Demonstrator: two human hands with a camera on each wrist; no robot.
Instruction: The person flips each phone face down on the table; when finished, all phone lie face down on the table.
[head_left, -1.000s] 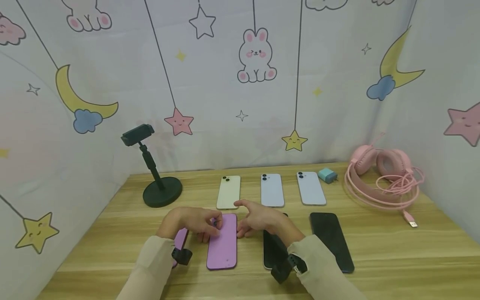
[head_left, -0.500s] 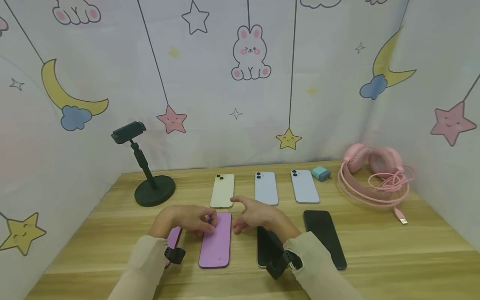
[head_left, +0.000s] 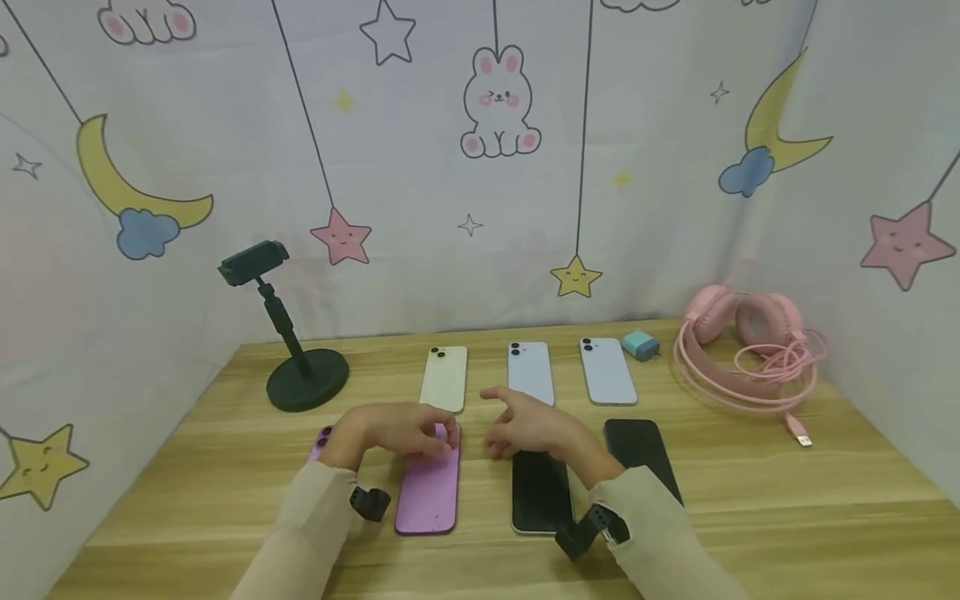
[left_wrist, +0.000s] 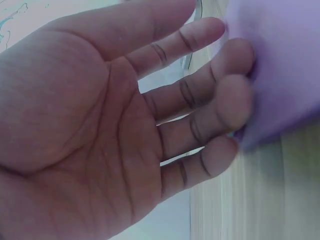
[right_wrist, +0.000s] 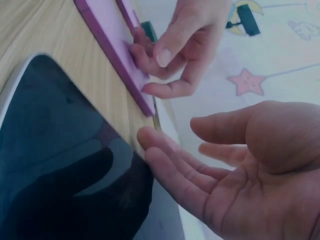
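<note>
My left hand [head_left: 401, 429] is over the upper end of a purple phone [head_left: 427, 500], fingers loosely bent. In the left wrist view its fingertips lie against or just beside the edge of the purple phone [left_wrist: 285, 75]; contact is hard to tell. Left of it, a second purple phone [head_left: 318, 443] is mostly hidden by the arm. My right hand [head_left: 528, 425] hovers around the top of a black-screened phone [head_left: 542, 500], its index finger stretched out; the right wrist view shows nothing in its grasp. Another dark phone [head_left: 645, 450] lies further right, partly behind the sleeve.
Along the back lie a pale yellow phone [head_left: 444, 379] and two whitish phones [head_left: 530, 372], [head_left: 608, 372] with a blue charger plug [head_left: 641, 345] beside them. Pink headphones [head_left: 750, 350] with coiled cable sit at back right. A black stand [head_left: 307, 380] occupies the back left.
My left hand has shifted right, further over the purple phone, uncovering the other purple phone's cameras. My right hand has drawn slightly right, away from it. The head view has turned a little.
</note>
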